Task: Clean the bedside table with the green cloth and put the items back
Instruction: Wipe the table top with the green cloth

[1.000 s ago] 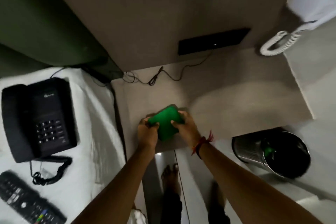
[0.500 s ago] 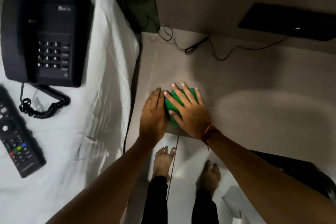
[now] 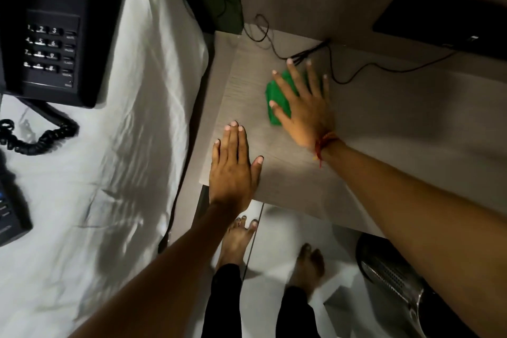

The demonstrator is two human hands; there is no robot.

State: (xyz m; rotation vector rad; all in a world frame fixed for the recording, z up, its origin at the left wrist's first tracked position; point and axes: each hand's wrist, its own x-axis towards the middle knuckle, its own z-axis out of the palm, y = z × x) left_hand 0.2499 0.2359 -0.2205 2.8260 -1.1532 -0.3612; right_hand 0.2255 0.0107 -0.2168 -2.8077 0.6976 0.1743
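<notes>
— Where's the cloth (image 3: 277, 97) right now?

— On the table (image 3: 384, 123), toward its far left part, pinned flat under the right hand (image 3: 303, 107). The palm and fingers (image 3: 315, 74) cover most of it; green shows only to the left, between the thumb and forefinger, and a sliver between the spread fingers.

— So is that hand gripping it?

— No, it's pressing. The fingers are splayed wide and laid flat, their tips reaching past the cloth's far edge toward the black cable (image 3: 354, 74) that trails along the back of the table. A red thread is tied at that wrist.

— And the other hand?

— The left hand (image 3: 233, 164) lies palm down on the near left corner of the table, fingers straight and close together, thumb out to the right. It holds nothing and sits apart from the cloth, nearer to me and farther left.

— What about the other things?

— The phone (image 3: 52, 27) is off the table, lying on the white bed sheet (image 3: 131, 159) to the left, its coiled cord beside it. A dark remote (image 3: 11, 214) sits at the left edge on the sheet, half cut off. A metal bin (image 3: 395, 280) stands on the floor at the near right, below the table's edge.
</notes>
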